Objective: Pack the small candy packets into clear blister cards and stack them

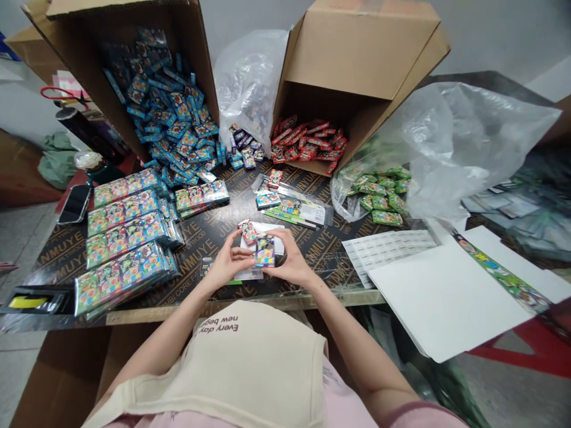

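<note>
Purple box [264, 252] in grip of right hand [292, 261], left hand [229, 262] alongside, hold unclear.

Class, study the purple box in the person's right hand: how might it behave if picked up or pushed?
The purple box probably keeps its shape: its edges look straight. Its flat face suggests sliding, not rolling. It may be light: the right hand seems merely to pinch it.
</note>
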